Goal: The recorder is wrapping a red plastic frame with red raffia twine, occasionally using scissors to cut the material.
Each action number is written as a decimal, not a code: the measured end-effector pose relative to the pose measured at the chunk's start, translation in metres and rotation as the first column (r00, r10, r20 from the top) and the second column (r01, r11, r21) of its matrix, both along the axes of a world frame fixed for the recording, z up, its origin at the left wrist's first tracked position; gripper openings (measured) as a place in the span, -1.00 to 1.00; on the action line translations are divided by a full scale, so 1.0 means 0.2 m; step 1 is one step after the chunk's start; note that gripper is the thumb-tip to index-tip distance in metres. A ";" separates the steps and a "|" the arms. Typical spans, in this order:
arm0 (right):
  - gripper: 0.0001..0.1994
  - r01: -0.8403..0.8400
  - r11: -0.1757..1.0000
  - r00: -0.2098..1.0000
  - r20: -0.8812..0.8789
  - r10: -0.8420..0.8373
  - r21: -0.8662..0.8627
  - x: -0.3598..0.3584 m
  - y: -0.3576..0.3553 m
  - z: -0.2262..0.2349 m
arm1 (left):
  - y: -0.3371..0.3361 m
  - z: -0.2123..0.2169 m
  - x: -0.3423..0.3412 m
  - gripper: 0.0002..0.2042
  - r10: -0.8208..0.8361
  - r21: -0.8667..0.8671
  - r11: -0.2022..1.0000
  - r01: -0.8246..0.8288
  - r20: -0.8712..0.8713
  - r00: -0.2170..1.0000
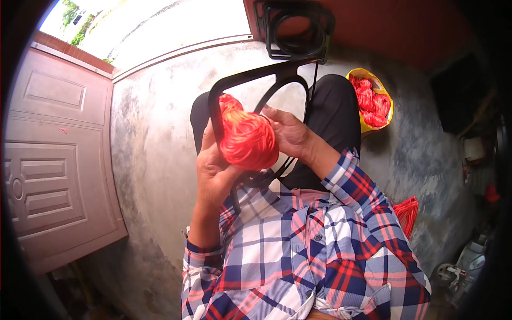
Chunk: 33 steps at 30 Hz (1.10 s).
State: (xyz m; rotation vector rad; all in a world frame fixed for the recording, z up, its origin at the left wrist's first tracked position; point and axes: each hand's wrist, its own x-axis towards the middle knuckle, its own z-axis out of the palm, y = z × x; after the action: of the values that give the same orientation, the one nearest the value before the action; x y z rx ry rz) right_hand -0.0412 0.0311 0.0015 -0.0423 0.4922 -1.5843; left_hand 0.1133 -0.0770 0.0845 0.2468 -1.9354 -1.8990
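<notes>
A thick bundle of glossy red cord (248, 140) sits in front of a black frame (215, 104) with an oval inner ring, which leans over my lap. My left hand (212, 170) is closed around the bundle's left and lower side, beside the frame's left bar. At the bundle's right edge, my right hand (292, 134) is closed, its thumb by the oval ring. Its fingertips are partly hidden, so I cannot make out what they pinch. The lower part of the frame is hidden behind the bundle and my hands.
More black frames (295, 31) stand stacked against the wall ahead. A yellow bag (391, 101) holding red cord bundles is on the floor beyond my right knee. Red strands (407, 213) lie by my right elbow. To the left is a panelled door (58, 181); machinery (463, 266) stands at the lower right.
</notes>
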 end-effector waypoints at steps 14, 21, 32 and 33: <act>-0.72 0.464 0.853 0.867 -0.320 -0.382 0.239 -0.09 -0.03 0.00 | 0.01 -0.02 0.05 -0.84 0.234 -0.158 0.964 -0.213 0.123 0.964; -0.51 0.407 0.907 0.781 -0.473 -0.407 -0.109 -0.03 0.26 0.22 | -0.08 -0.09 0.07 -0.87 0.266 -0.218 0.948 -0.230 0.152 0.952; -0.61 0.162 0.975 0.896 -0.391 -0.210 -0.153 0.09 0.28 0.38 | -0.04 -0.07 0.06 -0.86 0.161 0.221 0.948 -0.228 0.283 0.946; -0.64 0.154 0.983 0.877 -0.446 -0.180 -0.095 0.08 0.24 0.36 | -0.03 -0.06 0.06 -0.86 0.170 0.235 0.938 -0.253 0.323 0.931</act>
State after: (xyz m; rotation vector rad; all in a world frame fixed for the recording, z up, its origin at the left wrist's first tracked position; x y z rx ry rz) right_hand -0.0256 0.0793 0.0731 -0.4333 0.8330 -1.7629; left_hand 0.1254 -0.0836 0.0717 0.8379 -1.7264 -2.0676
